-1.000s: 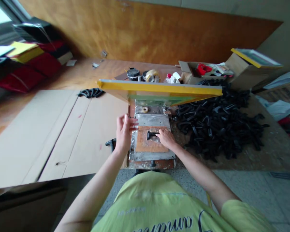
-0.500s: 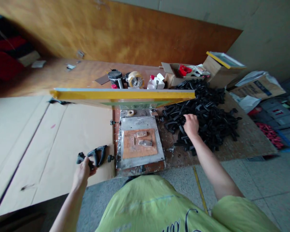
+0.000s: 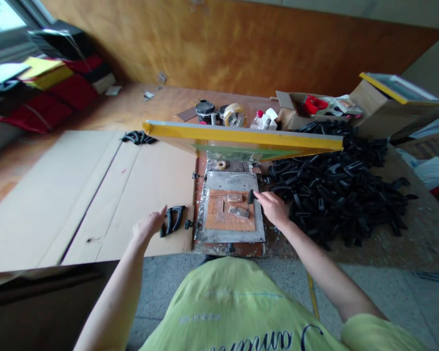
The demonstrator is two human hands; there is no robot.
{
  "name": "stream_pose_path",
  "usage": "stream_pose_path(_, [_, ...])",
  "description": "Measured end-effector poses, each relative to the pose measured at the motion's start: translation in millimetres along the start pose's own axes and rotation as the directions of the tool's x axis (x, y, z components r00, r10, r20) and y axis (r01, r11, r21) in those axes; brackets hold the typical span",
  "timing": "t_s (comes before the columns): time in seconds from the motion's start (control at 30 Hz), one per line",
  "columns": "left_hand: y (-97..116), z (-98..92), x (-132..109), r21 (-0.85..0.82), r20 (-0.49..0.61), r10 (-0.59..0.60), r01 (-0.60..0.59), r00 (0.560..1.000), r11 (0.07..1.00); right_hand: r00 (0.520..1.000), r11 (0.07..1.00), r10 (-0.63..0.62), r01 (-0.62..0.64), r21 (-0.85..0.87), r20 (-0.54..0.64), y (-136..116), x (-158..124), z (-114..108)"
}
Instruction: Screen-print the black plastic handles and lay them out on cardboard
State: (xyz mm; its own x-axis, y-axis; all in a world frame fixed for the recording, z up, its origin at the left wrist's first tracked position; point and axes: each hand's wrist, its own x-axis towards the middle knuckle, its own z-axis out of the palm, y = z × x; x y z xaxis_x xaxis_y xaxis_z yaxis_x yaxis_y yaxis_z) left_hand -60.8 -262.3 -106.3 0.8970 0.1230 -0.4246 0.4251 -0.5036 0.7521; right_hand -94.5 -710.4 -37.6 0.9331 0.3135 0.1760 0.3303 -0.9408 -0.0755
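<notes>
My right hand (image 3: 272, 207) is at the right edge of an orange-brown board (image 3: 219, 214) on a metal printing plate (image 3: 231, 180), its fingertips pinching a black plastic handle (image 3: 250, 196), mostly hidden. My left hand (image 3: 149, 225) hangs open over a tan cardboard sheet (image 3: 95, 195), just beside a small group of black plastic handles (image 3: 171, 220) lying there. A yellow screen frame (image 3: 241, 136) with green mesh is raised above the back of the plate. Several black handles form a large heap (image 3: 336, 195) to my right.
A roll of tape (image 3: 234, 116), a dark jar (image 3: 205, 111) and a white bottle (image 3: 258, 121) stand behind the yellow frame. Cardboard boxes (image 3: 373, 107) holding papers and red items sit at the back right. More black handles (image 3: 139, 138) lie at the cardboard's far edge.
My right hand has moved left from the heap to the board, carrying a black handle. My left hand has let go of the handles, which now lie on the cardboard.
</notes>
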Motion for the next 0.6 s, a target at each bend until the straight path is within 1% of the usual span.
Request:
stream_pose_path(0.03, [19,-1.5,2,-0.031,0.009,0.030,-0.030,1.000,0.999,0.997,0.997,-0.067,0.065,0.033,0.043,-22,5,13])
stream_pose_path(0.1, [64,-1.8,5,-0.116,0.012,0.111,-0.109,0.994,0.987,0.984,0.988,-0.145,0.140,0.059,0.102,-54,16,33])
stream_pose_path(0.13, [89,-1.1,5,-0.248,-0.025,0.204,-0.203,0.979,0.947,0.979,0.986,-0.162,0.156,0.054,0.122,-65,21,40])
stream_pose_path(0.17, [114,-0.2,3,-0.395,-0.078,0.293,-0.299,0.953,0.869,0.975,0.985,-0.173,0.169,0.039,0.139,-72,26,44])
stream_pose_path(0.2, [137,0.9,1,-0.509,-0.123,0.361,-0.371,0.924,0.777,0.971,0.983,-0.185,0.184,0.016,0.155,-77,30,46])
stream_pose_path(0.23, [158,1.9,-3,-0.589,-0.150,0.404,-0.410,0.902,0.696,0.965,0.979,-0.200,0.205,-0.013,0.169,-80,32,46])
stream_pose_path(0.27, [176,2.7,-7,-0.645,-0.169,0.437,-0.435,0.883,0.629,0.958,0.971,-0.223,0.235,-0.044,0.180,-81,34,44])
stream_pose_path(0.3, [188,3.5,-13,-0.679,-0.184,0.455,-0.447,0.871,0.582,0.949,0.960,-0.252,0.270,-0.075,0.188,-80,34,39])
stream_pose_path(0.33, [195,4.2,-19,-0.695,-0.194,0.460,-0.453,0.866,0.558,0.940,0.946,-0.282,0.305,-0.107,0.191,-78,32,33])
stream_pose_path(0.37, [196,5.0,-25,-0.698,-0.205,0.457,-0.456,0.866,0.552,0.934,0.931,-0.306,0.334,-0.147,0.185,-74,30,26])
stream_pose_path(0.4, [192,6.0,-32,-0.693,-0.217,0.446,-0.459,0.868,0.556,0.938,0.919,-0.304,0.335,-0.210,0.167,-67,28,18])
stream_pose_path(0.43, [183,7.5,-39,-0.687,-0.223,0.430,-0.454,0.875,0.568,0.951,0.907,-0.277,0.306,-0.289,0.138,-58,26,9])
stream_pose_path(0.47, [169,9.8,-46,-0.682,-0.210,0.412,-0.435,0.887,0.588,0.968,0.894,-0.230,0.250,-0.371,0.099,-47,24,-1])
stream_pose_path(0.53, [135,17.8,-59,-0.674,-0.120,0.364,-0.345,0.924,0.653,0.993,0.862,-0.119,0.110,-0.495,0.014,-23,25,-19])
stream_pose_path(0.57, [117,24.1,-63,-0.664,-0.049,0.329,-0.277,0.943,0.694,0.997,0.856,-0.068,0.043,-0.515,-0.030,-13,29,-27])
stream_pose_path(0.6, [99,32.0,-66,-0.647,0.026,0.288,-0.203,0.957,0.735,0.997,0.870,-0.026,-0.014,-0.493,-0.075,-5,35,-34])
